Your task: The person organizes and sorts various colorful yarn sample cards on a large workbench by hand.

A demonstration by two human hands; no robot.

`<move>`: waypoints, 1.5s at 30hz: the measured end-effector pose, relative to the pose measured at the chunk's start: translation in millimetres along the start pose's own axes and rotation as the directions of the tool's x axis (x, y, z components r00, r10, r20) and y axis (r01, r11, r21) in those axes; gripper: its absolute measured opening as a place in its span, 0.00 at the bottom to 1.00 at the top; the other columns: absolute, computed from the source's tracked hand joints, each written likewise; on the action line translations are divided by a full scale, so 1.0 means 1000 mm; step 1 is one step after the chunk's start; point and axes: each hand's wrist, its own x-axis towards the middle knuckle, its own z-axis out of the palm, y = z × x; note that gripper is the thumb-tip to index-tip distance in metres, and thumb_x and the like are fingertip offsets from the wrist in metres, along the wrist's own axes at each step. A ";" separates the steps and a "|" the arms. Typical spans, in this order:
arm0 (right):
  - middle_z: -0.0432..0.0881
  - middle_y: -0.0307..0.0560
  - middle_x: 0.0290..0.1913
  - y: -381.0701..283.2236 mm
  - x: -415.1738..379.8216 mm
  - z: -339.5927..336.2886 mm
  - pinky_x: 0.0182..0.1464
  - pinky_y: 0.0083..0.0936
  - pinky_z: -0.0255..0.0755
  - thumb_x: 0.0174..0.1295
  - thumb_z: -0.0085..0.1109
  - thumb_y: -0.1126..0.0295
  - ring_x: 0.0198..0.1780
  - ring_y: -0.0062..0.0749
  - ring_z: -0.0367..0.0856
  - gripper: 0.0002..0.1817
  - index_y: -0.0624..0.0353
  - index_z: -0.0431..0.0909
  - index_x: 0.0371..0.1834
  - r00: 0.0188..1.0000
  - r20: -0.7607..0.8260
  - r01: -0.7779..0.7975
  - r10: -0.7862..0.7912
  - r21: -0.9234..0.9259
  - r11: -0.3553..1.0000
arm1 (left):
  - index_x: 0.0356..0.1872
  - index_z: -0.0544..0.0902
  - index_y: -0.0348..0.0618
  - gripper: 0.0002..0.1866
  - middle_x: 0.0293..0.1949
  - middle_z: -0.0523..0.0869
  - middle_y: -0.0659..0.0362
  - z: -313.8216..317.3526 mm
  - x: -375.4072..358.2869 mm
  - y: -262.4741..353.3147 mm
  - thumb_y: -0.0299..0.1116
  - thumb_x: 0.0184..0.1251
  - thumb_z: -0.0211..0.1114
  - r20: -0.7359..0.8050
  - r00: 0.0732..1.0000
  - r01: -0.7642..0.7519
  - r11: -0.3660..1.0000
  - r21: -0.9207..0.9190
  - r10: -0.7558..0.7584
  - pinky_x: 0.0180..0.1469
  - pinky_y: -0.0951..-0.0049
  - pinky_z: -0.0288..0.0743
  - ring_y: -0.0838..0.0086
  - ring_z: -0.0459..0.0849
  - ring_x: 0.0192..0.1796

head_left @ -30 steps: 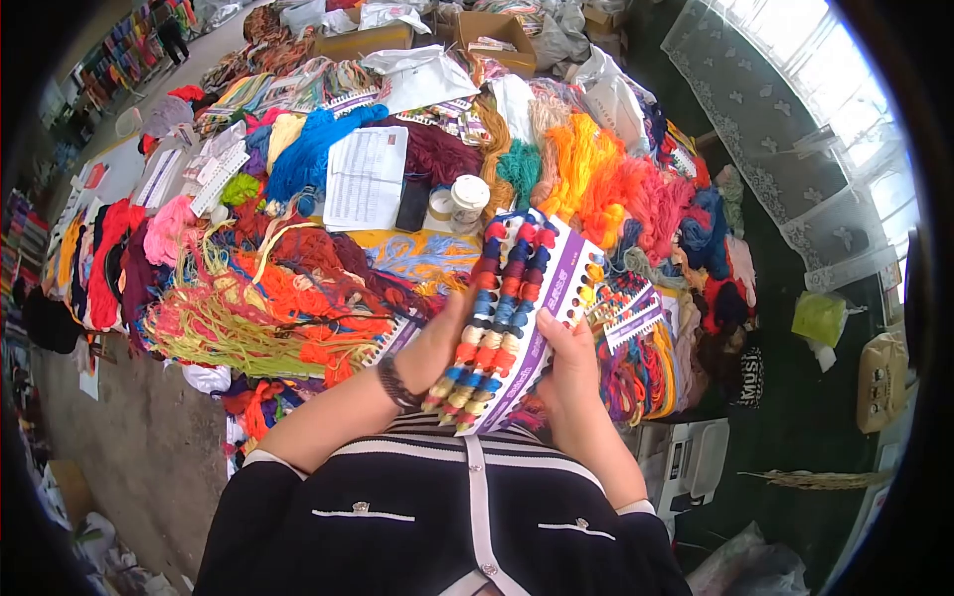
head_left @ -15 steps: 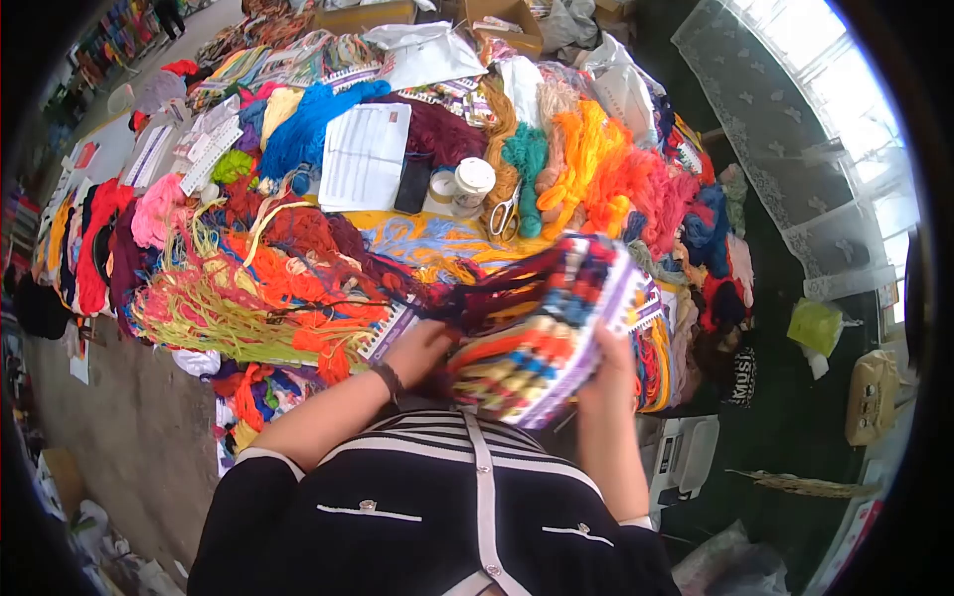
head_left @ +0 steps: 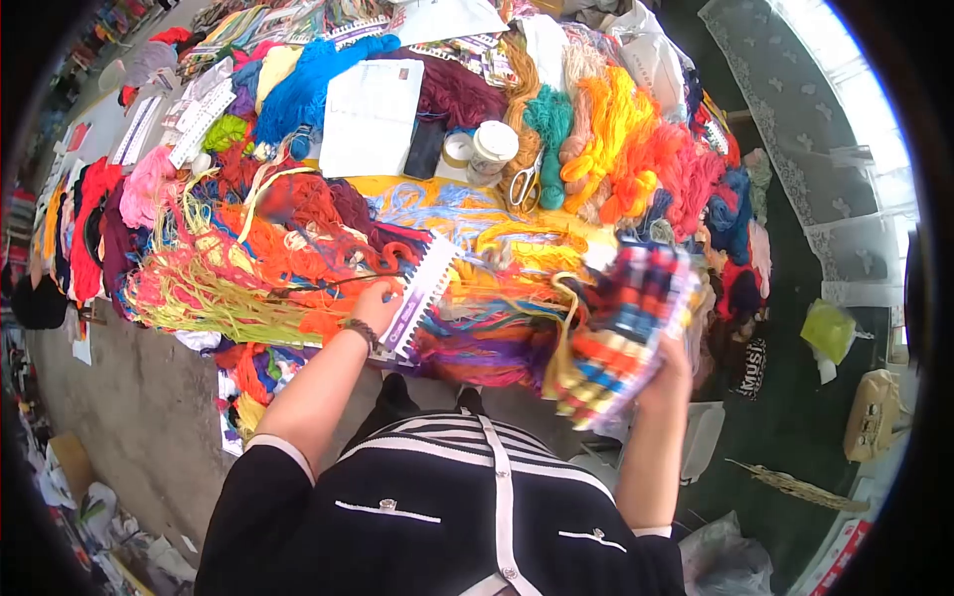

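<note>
At the near edge of the bench (head_left: 139,149), in the head view, the left hand (head_left: 376,298) pinches a white and purple thread card (head_left: 419,296) by its lower end, tilted up so its notched edge stays clear of the loose yarn (head_left: 298,253) beneath. The right hand (head_left: 668,366) grips a stack of cards wound with coloured thread (head_left: 626,333), held off to the right, seemingly to keep it apart from the pile. Farther back stand a white-lidded jar (head_left: 493,149), contents hidden, scissors (head_left: 524,186), a phone (head_left: 425,149) and a printed sheet (head_left: 370,117).
</note>
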 end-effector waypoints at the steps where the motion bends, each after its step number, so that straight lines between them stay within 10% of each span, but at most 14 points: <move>1: 0.80 0.49 0.51 0.022 0.013 0.012 0.55 0.35 0.74 0.56 0.57 0.69 0.50 0.37 0.81 0.24 0.65 0.70 0.57 0.999 0.019 -0.046 0.046 -0.005 0.999 | 0.42 0.78 0.42 0.10 0.31 0.84 0.57 -0.004 -0.006 0.000 0.32 0.60 0.63 0.111 0.985 0.151 0.971 -0.185 -0.132 0.34 0.72 0.72 0.74 0.80 0.31; 4: 0.83 0.45 0.46 0.086 0.035 0.037 0.50 0.33 0.76 0.58 0.58 0.70 0.45 0.33 0.83 0.18 0.64 0.75 0.52 0.941 0.117 -0.327 0.317 0.083 0.941 | 0.40 0.75 0.40 0.08 0.32 0.79 0.64 -0.001 -0.034 0.009 0.30 0.63 0.61 0.094 0.995 0.059 0.878 -0.474 -0.016 0.32 0.79 0.68 0.82 0.73 0.30; 9: 0.83 0.45 0.44 0.182 0.062 0.081 0.48 0.36 0.77 0.60 0.59 0.68 0.43 0.34 0.83 0.16 0.59 0.75 0.51 0.723 0.029 -0.691 0.691 0.025 0.722 | 0.36 0.71 0.42 0.05 0.30 0.77 0.65 -0.010 -0.069 0.042 0.29 0.66 0.58 0.144 0.977 0.206 0.875 -0.439 -0.158 0.35 0.79 0.69 0.82 0.75 0.33; 20: 0.84 0.49 0.44 0.227 0.089 0.102 0.49 0.38 0.78 0.61 0.57 0.67 0.43 0.38 0.84 0.15 0.62 0.76 0.49 0.540 -0.034 -0.840 0.841 -0.087 0.535 | 0.52 0.72 0.36 0.15 0.41 0.82 0.60 -0.002 -0.074 0.029 0.22 0.65 0.56 0.133 0.990 0.065 0.739 -0.670 0.034 0.43 0.79 0.73 0.81 0.80 0.41; 23: 0.84 0.47 0.42 0.202 0.088 0.112 0.46 0.34 0.78 0.56 0.62 0.71 0.40 0.36 0.84 0.17 0.62 0.76 0.49 0.637 -0.031 -0.768 0.770 -0.111 0.631 | 0.52 0.73 0.36 0.15 0.41 0.84 0.56 -0.021 -0.079 0.042 0.24 0.64 0.58 0.243 0.968 0.183 0.832 -0.524 -0.059 0.46 0.77 0.74 0.77 0.82 0.45; 27: 0.83 0.42 0.43 0.156 0.083 0.116 0.46 0.26 0.72 0.54 0.62 0.78 0.43 0.27 0.81 0.17 0.62 0.76 0.48 0.919 0.005 -0.375 0.395 -0.309 0.874 | 0.50 0.77 0.37 0.14 0.42 0.85 0.51 -0.043 -0.101 0.061 0.25 0.62 0.60 -0.267 0.957 -0.192 0.937 -0.293 0.113 0.48 0.74 0.76 0.69 0.84 0.47; 30: 0.82 0.43 0.45 0.084 0.053 0.141 0.48 0.24 0.72 0.55 0.61 0.80 0.43 0.25 0.80 0.19 0.64 0.74 0.51 0.974 0.091 -0.161 0.208 -0.371 0.914 | 0.37 0.83 0.42 0.08 0.35 0.86 0.54 -0.049 -0.123 0.077 0.33 0.61 0.64 0.169 0.976 -0.131 0.991 -0.024 0.133 0.42 0.74 0.76 0.71 0.85 0.40; 31: 0.81 0.44 0.46 0.065 0.042 0.142 0.49 0.25 0.72 0.54 0.61 0.81 0.44 0.26 0.80 0.20 0.65 0.73 0.52 0.983 0.133 -0.070 0.130 -0.387 0.919 | 0.40 0.83 0.43 0.10 0.37 0.86 0.54 -0.032 -0.117 0.066 0.35 0.59 0.64 0.368 0.899 -0.321 0.929 0.186 0.237 0.43 0.70 0.77 0.67 0.85 0.40; 33: 0.81 0.48 0.48 0.011 0.005 0.153 0.52 0.27 0.72 0.52 0.61 0.82 0.47 0.30 0.81 0.24 0.67 0.71 0.55 0.995 0.089 0.006 0.037 -0.443 0.897 | 0.39 0.83 0.46 0.12 0.38 0.86 0.54 -0.007 -0.104 0.076 0.39 0.60 0.59 0.524 0.807 -0.272 0.959 -0.077 0.272 0.44 0.63 0.76 0.63 0.85 0.42; 35: 0.81 0.49 0.48 -0.022 -0.017 0.137 0.52 0.28 0.73 0.49 0.62 0.79 0.46 0.32 0.82 0.26 0.69 0.70 0.55 0.974 0.152 0.213 -0.170 -0.346 0.914 | 0.42 0.84 0.51 0.14 0.42 0.86 0.55 0.027 -0.064 0.058 0.42 0.61 0.55 0.493 0.750 -0.584 0.791 0.182 0.440 0.49 0.61 0.76 0.60 0.84 0.46; 36: 0.81 0.49 0.47 -0.035 -0.023 0.121 0.51 0.27 0.73 0.49 0.62 0.77 0.45 0.32 0.82 0.27 0.70 0.69 0.55 0.962 0.099 0.274 -0.256 -0.355 0.894 | 0.43 0.84 0.54 0.15 0.45 0.85 0.54 0.037 -0.036 0.046 0.43 0.62 0.53 0.211 0.702 -0.692 0.580 0.431 0.681 0.50 0.59 0.75 0.58 0.82 0.49; 37: 0.81 0.49 0.46 -0.047 -0.026 0.107 0.50 0.26 0.74 0.49 0.61 0.77 0.44 0.31 0.82 0.27 0.70 0.68 0.55 0.942 0.052 0.327 -0.330 -0.351 0.877 | 0.44 0.83 0.51 0.15 0.48 0.83 0.52 0.023 -0.025 0.055 0.43 0.62 0.53 0.421 0.870 -0.471 0.683 0.558 0.256 0.52 0.59 0.73 0.57 0.81 0.51; 45: 0.76 0.53 0.54 -0.096 -0.030 -0.038 0.57 0.38 0.72 0.56 0.55 0.75 0.53 0.42 0.78 0.26 0.67 0.64 0.60 0.897 -0.172 0.400 -0.406 -0.074 0.914 | 0.44 0.83 0.47 0.16 0.47 0.83 0.51 -0.039 -0.035 0.076 0.42 0.64 0.54 0.080 0.822 -0.524 0.692 0.497 0.564 0.53 0.59 0.72 0.56 0.80 0.52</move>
